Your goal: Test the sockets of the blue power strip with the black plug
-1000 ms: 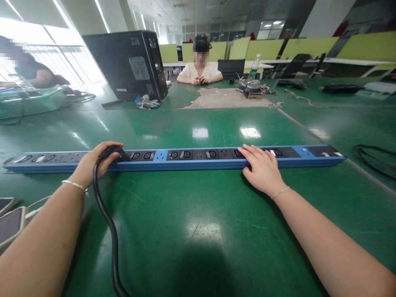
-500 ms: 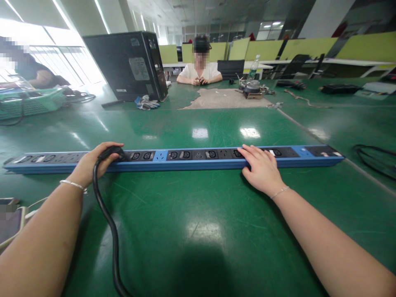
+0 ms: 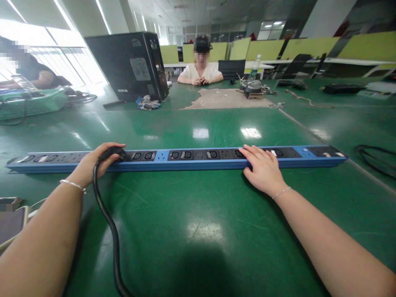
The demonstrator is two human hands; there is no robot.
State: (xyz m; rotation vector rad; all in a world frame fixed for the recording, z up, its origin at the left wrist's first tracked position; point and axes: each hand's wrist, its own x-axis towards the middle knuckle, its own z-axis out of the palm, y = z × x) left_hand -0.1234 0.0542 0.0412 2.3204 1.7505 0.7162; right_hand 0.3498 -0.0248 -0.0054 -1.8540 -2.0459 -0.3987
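Observation:
A long blue power strip (image 3: 198, 164) lies across the green table in front of me, its face lined with black sockets and a few blue sections. My left hand (image 3: 93, 161) is closed around a black power plug (image 3: 113, 153) at the strip's left part; whether its pins are fully in a socket is hidden. From the plug a thick black cable (image 3: 115, 247) runs down toward me and out of the bottom edge. Toward the strip's right part, my right hand (image 3: 264, 170) rests with fingers stretched over the top face and its thumb by the front side.
Beyond the strip stand a black computer tower (image 3: 123, 68), a glove (image 3: 148, 103) and a bottle (image 3: 255, 68). A green basket (image 3: 40, 103) is at the left, a phone (image 3: 14, 227) near my left forearm, and a coiled cable (image 3: 374, 159) at the right. A person (image 3: 201, 70) sits opposite.

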